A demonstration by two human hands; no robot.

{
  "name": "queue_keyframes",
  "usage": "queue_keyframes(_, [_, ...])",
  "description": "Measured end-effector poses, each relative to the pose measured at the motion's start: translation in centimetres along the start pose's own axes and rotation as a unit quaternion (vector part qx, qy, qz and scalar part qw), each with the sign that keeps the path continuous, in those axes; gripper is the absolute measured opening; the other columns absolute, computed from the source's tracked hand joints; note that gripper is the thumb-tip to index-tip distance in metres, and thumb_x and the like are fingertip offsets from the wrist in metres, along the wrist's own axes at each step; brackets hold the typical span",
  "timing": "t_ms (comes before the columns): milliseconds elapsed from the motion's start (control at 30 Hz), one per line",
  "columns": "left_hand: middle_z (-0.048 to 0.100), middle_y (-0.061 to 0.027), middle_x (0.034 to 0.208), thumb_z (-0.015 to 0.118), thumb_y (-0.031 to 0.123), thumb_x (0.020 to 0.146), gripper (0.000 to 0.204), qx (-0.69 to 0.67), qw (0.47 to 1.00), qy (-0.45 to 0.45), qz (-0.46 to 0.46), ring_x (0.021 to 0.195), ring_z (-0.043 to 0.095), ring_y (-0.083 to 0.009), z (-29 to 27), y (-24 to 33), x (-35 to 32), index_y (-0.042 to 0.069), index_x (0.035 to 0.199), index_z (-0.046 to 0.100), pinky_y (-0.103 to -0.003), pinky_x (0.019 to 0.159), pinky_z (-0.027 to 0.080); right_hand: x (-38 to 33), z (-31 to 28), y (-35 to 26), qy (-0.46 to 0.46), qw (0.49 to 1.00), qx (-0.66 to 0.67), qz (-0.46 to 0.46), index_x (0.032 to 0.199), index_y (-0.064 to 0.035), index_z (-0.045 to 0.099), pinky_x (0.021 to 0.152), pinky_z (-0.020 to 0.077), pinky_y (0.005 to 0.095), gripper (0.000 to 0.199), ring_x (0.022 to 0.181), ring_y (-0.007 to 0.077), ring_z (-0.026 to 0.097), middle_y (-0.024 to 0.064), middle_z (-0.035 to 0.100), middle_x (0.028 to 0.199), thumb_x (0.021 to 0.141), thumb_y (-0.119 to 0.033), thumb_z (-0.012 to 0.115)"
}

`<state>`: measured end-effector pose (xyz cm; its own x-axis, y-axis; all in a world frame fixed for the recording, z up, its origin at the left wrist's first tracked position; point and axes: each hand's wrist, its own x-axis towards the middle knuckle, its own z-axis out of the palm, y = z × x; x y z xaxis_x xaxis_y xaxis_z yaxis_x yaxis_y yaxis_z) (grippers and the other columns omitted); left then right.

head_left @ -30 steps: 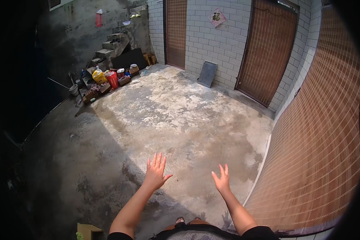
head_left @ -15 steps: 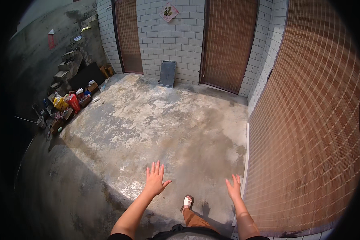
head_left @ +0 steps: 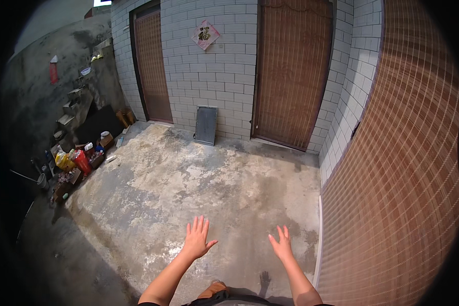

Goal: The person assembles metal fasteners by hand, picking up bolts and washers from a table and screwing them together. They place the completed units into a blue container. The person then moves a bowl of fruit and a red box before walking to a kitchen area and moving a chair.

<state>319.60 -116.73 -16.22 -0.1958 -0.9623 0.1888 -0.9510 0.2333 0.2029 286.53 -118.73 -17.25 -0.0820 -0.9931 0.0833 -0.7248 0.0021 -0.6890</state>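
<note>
Both of my arms reach forward over the worn concrete floor (head_left: 188, 183). My left hand (head_left: 198, 239) is open, palm down with its fingers spread, and holds nothing. To its right, my right hand (head_left: 281, 244) also hangs in the air with fingers apart and nothing in it. Neither hand touches anything. A hand-shaped shadow (head_left: 264, 281) falls on the floor between my arms. Nearest to my right hand is the brown slatted bamboo curtain (head_left: 387, 199) along the right side.
At the far wall, a dark flat panel (head_left: 206, 125) leans between two curtained doorways, the left (head_left: 154, 66) and the right (head_left: 293, 76). Red and yellow bags (head_left: 80, 161) lie among boxes on the left, below concrete steps (head_left: 69, 108). A pale bucket (head_left: 43, 181) stands beside them.
The view has tilted up, so the far wall sits lower in it. My right hand has come inward toward the left one. My sandalled foot has left the view.
</note>
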Motion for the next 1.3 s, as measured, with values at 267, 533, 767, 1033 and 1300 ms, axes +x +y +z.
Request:
queue_keyframes(267, [0.018,-0.0218,0.146,0.049,0.057,0.083,0.083,-0.041,0.999,-0.015,0.019,0.136,0.015,-0.0385,6.2,-9.8,22.9,0.000,0.139,0.025,-0.056,0.105,0.017,22.7,4.9,0.1,0.047,0.998,-0.022,0.021,0.129,-0.0005,0.043,0.106,0.0255,0.0429,0.062,0.130,0.0402,0.025,0.0256,0.023,0.142,0.082,-0.035,0.062])
queue_keyframes(533, [0.017,-0.0211,0.146,0.048,0.056,0.084,0.081,-0.023,0.992,0.011,0.122,0.135,0.015,-0.0386,7.2,-12.7,50.3,0.001,0.139,0.027,-0.057,0.105,0.018,42.9,3.8,0.7,0.139,0.988,-0.027,0.056,0.130,-0.0013,0.042,0.106,0.0245,0.0427,0.063,0.130,0.0401,0.025,0.0265,0.023,0.142,0.080,-0.032,0.064])
queue_keyframes(767, [0.016,-0.0203,0.147,0.047,0.057,0.084,0.081,-0.025,0.991,0.007,0.134,0.136,0.013,-0.0378,11.0,-15.2,72.5,0.003,0.140,0.025,-0.056,0.106,0.016,65.7,7.9,4.3,0.081,0.990,-0.058,0.097,0.132,-0.0022,0.041,0.107,0.0234,0.0429,0.067,0.132,0.0397,0.023,0.0264,0.022,0.143,0.080,-0.037,0.063])
queue_keyframes(1033, [0.016,-0.0196,0.147,0.048,0.057,0.084,0.081,-0.003,0.995,0.039,0.091,0.137,0.012,-0.0376,8.5,-22.5,93.1,0.003,0.140,0.025,-0.056,0.106,0.016,93.4,10.0,-4.6,0.016,0.999,-0.032,-0.022,0.134,-0.0025,0.038,0.107,0.0234,0.0426,0.066,0.133,0.0378,0.021,0.0222,0.018,0.145,0.082,-0.037,0.062])
queue_keyframes(1300, [0.015,-0.0209,0.147,0.049,0.056,0.083,0.081,-0.002,0.992,0.018,0.121,0.136,0.013,-0.0380,13.0,-28.4,114.6,0.002,0.139,0.026,-0.057,0.105,0.017,115.9,13.4,-7.0,0.023,0.991,-0.120,-0.060,0.134,-0.0049,0.037,0.107,0.0251,0.0427,0.065,0.134,0.0377,0.019,0.0219,0.015,0.146,0.082,-0.035,0.062])
